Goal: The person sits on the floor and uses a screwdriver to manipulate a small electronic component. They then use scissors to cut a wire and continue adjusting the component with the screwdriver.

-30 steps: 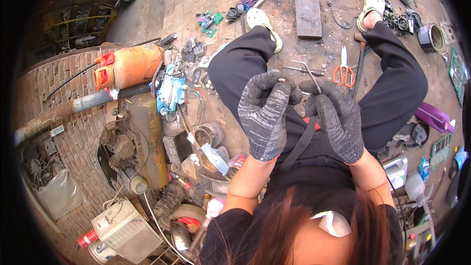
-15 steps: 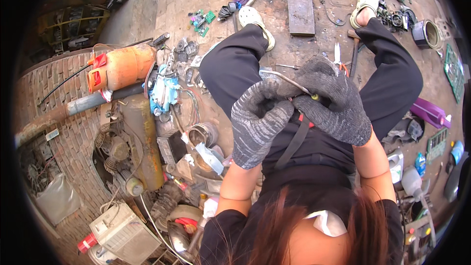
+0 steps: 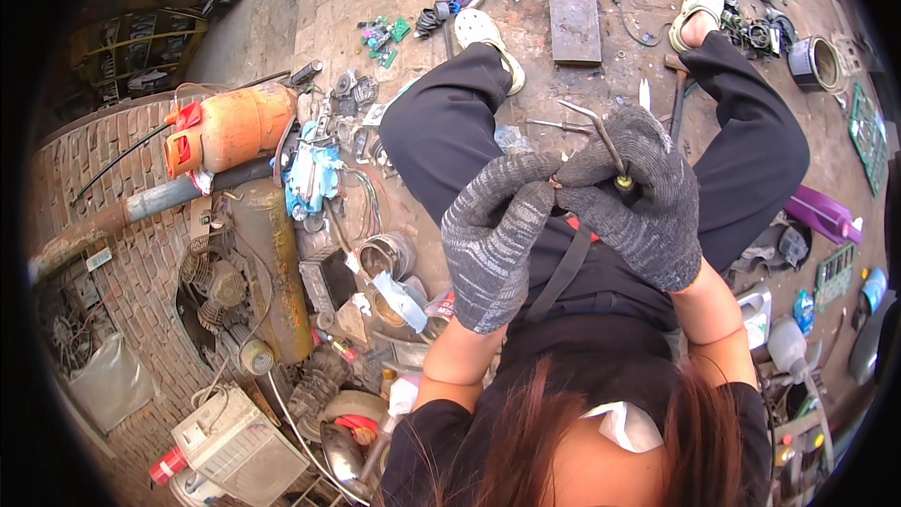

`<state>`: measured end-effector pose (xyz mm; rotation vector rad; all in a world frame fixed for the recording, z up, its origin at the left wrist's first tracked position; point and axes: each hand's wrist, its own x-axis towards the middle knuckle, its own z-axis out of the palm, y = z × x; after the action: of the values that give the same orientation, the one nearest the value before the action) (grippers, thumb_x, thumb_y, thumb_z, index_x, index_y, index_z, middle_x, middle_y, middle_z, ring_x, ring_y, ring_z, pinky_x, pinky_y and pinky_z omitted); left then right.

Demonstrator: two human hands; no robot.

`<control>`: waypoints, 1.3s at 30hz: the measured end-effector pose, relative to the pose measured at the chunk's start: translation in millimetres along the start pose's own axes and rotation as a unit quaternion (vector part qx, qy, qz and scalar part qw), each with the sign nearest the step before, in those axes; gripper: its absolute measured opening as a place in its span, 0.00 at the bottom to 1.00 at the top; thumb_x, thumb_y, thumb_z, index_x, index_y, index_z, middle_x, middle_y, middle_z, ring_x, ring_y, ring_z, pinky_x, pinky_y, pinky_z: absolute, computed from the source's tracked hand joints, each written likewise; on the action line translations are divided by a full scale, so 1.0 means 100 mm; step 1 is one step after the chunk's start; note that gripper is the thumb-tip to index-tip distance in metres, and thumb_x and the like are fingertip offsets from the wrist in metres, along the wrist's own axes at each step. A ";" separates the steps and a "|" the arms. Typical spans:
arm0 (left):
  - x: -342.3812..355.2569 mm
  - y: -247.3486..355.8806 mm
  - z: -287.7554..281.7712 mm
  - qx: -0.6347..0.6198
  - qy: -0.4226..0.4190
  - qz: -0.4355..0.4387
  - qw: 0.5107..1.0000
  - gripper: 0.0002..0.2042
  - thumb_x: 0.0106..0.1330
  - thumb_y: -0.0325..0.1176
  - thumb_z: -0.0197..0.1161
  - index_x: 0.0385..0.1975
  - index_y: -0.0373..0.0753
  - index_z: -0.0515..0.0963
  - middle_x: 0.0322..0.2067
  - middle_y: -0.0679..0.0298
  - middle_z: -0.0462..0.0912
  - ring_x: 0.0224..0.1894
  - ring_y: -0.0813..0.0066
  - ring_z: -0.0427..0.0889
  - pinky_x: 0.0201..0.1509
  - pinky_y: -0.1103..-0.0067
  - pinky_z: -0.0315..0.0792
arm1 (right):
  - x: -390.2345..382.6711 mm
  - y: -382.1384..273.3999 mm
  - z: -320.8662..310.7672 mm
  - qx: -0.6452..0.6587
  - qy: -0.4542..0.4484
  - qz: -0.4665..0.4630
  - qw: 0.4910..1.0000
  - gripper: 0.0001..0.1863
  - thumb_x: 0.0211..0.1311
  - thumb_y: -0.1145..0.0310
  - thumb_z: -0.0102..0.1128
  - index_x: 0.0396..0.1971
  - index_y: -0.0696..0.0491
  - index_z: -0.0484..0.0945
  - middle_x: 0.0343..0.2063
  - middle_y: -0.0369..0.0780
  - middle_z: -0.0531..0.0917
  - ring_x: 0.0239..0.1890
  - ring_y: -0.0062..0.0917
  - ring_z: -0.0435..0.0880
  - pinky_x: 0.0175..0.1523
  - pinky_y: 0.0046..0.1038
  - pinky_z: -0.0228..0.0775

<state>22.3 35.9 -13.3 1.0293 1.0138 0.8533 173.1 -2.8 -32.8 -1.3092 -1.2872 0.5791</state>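
Note:
Both my hands wear grey knitted gloves and meet above my lap. Between their fingertips is a tiny copper-coloured piece (image 3: 556, 183), mostly hidden by the gloves. My left hand (image 3: 493, 239) is closed in a pinch on it. My right hand (image 3: 643, 202) is closed too, its thumb and finger at the same piece. It also grips a metal hand tool with a bent tip (image 3: 608, 141), whose shaft slants up and left out of a yellow-ended handle. Most of that handle is hidden in the glove.
Ahead on the floor lie a rectangular metal block (image 3: 574, 23), a hammer (image 3: 679, 99) and a thin rod (image 3: 554, 124). An orange gas cylinder (image 3: 235, 127) and piled scrap sit left. At right are an open tin (image 3: 815, 66), a purple bottle (image 3: 821, 214) and circuit boards (image 3: 868, 136).
The bent tool has swung in my right hand from pointing left over my left fingers to pointing up and away. My fingertips have drawn together, and the copper-coloured piece now shows.

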 end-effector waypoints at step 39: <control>0.08 0.01 0.01 -0.380 0.030 -0.160 0.911 0.08 0.65 0.32 0.52 0.42 0.41 0.72 0.36 0.66 0.75 0.29 0.81 0.70 0.30 0.85 0.67 | -0.30 -0.03 0.08 -0.109 -0.154 0.050 0.981 0.10 0.54 0.72 0.52 0.36 0.56 0.76 0.33 0.46 0.77 0.32 0.39 0.76 0.33 0.37 0.67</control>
<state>25.9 42.8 -13.6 0.1660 0.7618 0.8955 156.3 -27.4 -43.0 -1.5136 -1.5805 0.7501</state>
